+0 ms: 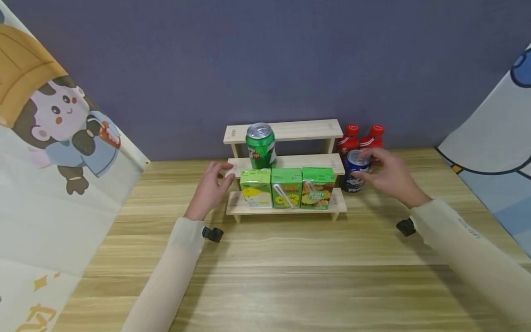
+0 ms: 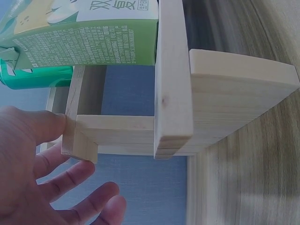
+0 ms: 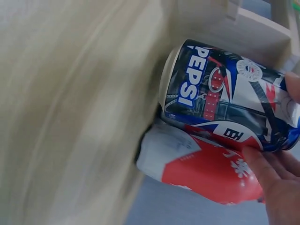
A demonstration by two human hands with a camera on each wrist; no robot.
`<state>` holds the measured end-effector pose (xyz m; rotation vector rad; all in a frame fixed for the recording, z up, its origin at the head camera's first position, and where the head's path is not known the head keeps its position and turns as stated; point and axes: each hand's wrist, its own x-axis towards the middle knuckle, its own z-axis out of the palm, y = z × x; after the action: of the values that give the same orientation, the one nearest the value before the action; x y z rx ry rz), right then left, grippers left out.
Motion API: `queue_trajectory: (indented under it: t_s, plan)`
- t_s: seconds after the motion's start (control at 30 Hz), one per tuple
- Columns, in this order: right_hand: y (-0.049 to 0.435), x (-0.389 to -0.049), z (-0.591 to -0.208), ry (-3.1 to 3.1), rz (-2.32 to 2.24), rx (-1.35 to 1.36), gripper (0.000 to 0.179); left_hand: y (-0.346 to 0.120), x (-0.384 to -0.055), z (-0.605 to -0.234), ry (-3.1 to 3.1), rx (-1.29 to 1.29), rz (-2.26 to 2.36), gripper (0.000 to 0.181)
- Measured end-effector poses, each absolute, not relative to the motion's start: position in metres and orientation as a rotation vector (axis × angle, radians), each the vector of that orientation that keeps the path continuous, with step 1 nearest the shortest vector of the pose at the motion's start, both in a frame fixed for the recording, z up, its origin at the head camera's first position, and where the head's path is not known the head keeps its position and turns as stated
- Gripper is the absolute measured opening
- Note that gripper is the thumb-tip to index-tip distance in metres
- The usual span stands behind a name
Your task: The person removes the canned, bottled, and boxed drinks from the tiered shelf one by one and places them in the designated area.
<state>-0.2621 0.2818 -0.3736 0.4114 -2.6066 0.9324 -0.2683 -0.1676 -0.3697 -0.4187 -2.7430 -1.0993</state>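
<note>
A three-step wooden display shelf (image 1: 286, 210) stands against the back wall. My left hand (image 1: 210, 188) pinches the left end of its middle step, thumb above and fingertips at the board's underside in the left wrist view. At the shelf's right side, my right hand (image 1: 390, 177) holds a dark blue Pepsi can (image 3: 211, 89) near its top, thumb and fingers on opposite sides. The can is upright with its base at the table. Just behind it are two red-capped bottles (image 1: 351, 130), partly hidden by the can and hand.
Three green juice cartons (image 1: 286, 189) stand in a row on the lowest step. A green 7up can (image 1: 261, 147) is on the middle step, behind the left carton. Printed panels flank the wooden table (image 1: 265, 276) at left and right.
</note>
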Motion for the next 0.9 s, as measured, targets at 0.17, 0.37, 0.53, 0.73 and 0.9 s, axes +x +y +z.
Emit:
queue_trajectory:
  t_s: [0.17, 0.37, 0.53, 0.73, 0.9]
  plan:
    - [0.2796, -0.2640, -0.3816, -2.627, 0.926, 0.399, 0.042, -0.1674, -0.2686, -0.3706, -2.745, -0.425, -1.090, 0.036]
    - [0.2786, -0.2665, -0.3823, -2.617, 0.941, 0.453, 0.039, -0.1675, -0.2686, -0.3712, -2.742, -0.416, -1.093, 0.035]
    - [0.2809, -0.2686, -0.3808, -2.587, 0.879, 0.490, 0.037, -0.1671, -0.2697, -0.3723, -2.731, -0.428, -1.094, 0.035]
    - [0.2808, -0.2696, -0.3795, -2.589, 0.810, 0.496, 0.040, -0.1676, -0.2690, -0.3720, -2.722, -0.431, -1.086, 0.034]
    - [0.2790, -0.2701, -0.3793, -2.581, 0.794, 0.503, 0.041, -0.1682, -0.2685, -0.3719, -2.727, -0.435, -1.079, 0.035]
